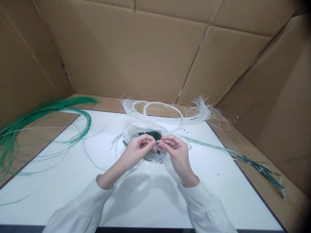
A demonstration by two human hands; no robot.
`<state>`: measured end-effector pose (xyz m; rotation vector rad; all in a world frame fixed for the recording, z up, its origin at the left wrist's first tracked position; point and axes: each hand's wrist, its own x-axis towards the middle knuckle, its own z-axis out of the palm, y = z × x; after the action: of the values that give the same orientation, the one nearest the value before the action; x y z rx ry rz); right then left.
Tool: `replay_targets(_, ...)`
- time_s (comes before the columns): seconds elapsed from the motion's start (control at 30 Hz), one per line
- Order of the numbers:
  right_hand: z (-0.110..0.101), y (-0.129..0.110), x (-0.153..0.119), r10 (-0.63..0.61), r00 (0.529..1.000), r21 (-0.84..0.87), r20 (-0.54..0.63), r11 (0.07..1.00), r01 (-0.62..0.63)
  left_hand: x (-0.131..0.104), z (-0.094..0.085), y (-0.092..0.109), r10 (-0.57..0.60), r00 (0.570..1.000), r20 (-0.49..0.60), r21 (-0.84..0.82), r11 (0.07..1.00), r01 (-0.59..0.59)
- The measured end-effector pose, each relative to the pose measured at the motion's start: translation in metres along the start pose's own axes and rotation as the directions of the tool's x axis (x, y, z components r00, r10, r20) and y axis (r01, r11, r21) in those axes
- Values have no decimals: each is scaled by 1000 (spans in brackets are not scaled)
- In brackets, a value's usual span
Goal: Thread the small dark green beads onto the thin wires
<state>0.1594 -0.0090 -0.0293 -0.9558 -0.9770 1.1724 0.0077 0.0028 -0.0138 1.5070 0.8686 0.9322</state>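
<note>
A clear plastic bag holding small dark green pieces lies open at the middle of the white board. Above its near side, my left hand and my right hand meet fingertip to fingertip. Both are closed in a pinch. Between the fingertips shows a small dark and whitish item, too small to name. Thin green strands run from behind my right hand to the right, ending in a bundle with dark pieces on it.
Green strands spread over the left side. A coiled white strand bundle lies at the back. Cardboard walls enclose the white board at the back and sides. A few dark bits lie near the bag.
</note>
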Motion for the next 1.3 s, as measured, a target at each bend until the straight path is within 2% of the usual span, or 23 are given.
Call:
replay_targets(0.2,-2,6,1,55,998,89,17,994,-56,-1,-1,0,-10,1000,12,-18,1000,10)
replay_targets(0.47,1,5,0,210,975,271,77,936,-223,-1,-1,0,17,999,33,-54,998,-15)
replay_targets(0.83,3,4,0,207,975,266,75,938,-220,-1,-1,0,9,999,45,-51,999,-7)
replay_targets(0.93,2,5,0,170,984,208,43,962,-175,-1,-1,1,3,1000,30,-33,999,-2)
replay_targets(1.07,0,4,1,50,999,45,-2,998,-50,0,-2,2,-9,1000,-2,11,1000,9)
replay_targets(1.3,-4,-1,-1,-140,990,-172,-15,976,135,1,-3,1,-17,1000,0,13,1000,17)
